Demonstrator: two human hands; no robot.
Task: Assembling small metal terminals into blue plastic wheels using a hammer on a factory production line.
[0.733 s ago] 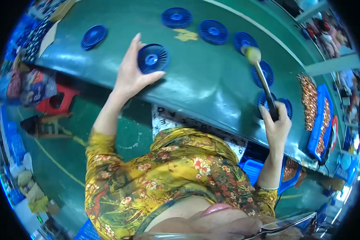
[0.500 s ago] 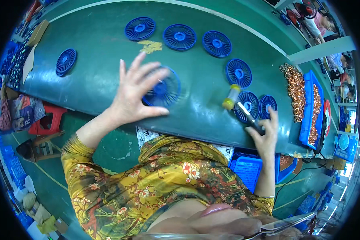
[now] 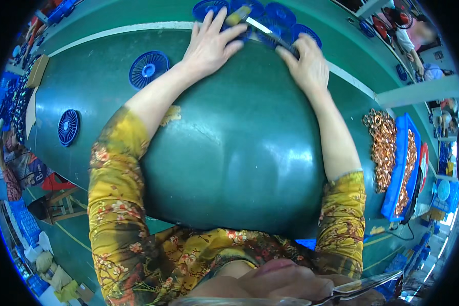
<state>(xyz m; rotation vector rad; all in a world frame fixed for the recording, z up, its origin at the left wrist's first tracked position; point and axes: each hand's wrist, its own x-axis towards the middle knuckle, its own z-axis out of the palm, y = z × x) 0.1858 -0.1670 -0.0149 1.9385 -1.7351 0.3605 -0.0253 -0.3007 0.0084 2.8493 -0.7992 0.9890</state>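
Both my arms reach out to the far side of the green work table (image 3: pixel 229 132). My right hand (image 3: pixel 311 66) is closed around the dark handle of a small mallet (image 3: pixel 259 25), whose yellow head points left. My left hand (image 3: pixel 209 48) has its fingers apart and rests at the near side of several bunched blue round fan grilles (image 3: pixel 279 14). Part of the bunch is hidden behind the mallet and my fingers. Another blue grille (image 3: pixel 149 70) lies left of my left forearm, and a further blue grille (image 3: pixel 68 127) sits near the table's left end.
Copper-coloured rings (image 3: pixel 381 153) lie heaped at the right, beside a long blue tray (image 3: pixel 392 196) holding more of them. A yellowish patch (image 3: pixel 172 115) shows by my left forearm. A wooden stool (image 3: pixel 61 206) stands at the lower left. Other people are at the upper right.
Both hands have moved forward to the far table edge, the mallet still in the right. The grilles scattered before me are now mostly bunched at that edge.
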